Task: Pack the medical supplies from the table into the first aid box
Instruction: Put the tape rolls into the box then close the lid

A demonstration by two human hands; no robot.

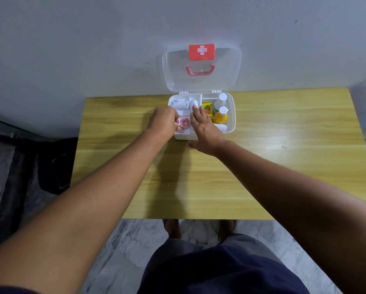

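Free tabletop [284, 166] beside box [233, 111], lid [224, 66] behind

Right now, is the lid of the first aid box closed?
No, the clear lid stands upright and open above the box.

- First aid box [231, 115]: white, rounded, with dividers inside; it stands at the middle of the table's far edge. Its clear lid [226, 68] is open and upright, and carries a red label with a white cross and a red handle.
- Wrapped white bandage rolls [179, 103]: lying in the far-left compartment.
- Tape roll [184, 123]: red-rimmed, flat in the near-left compartment.
- Second tape roll [176, 122]: just beside it, partly hidden by the left hand [163, 122], whose fingers curl onto it.
- Small yellow carton [206, 108], clear bottle [221, 100], orange bottle [221, 116] and white roll [222, 126]: all in the right compartment.
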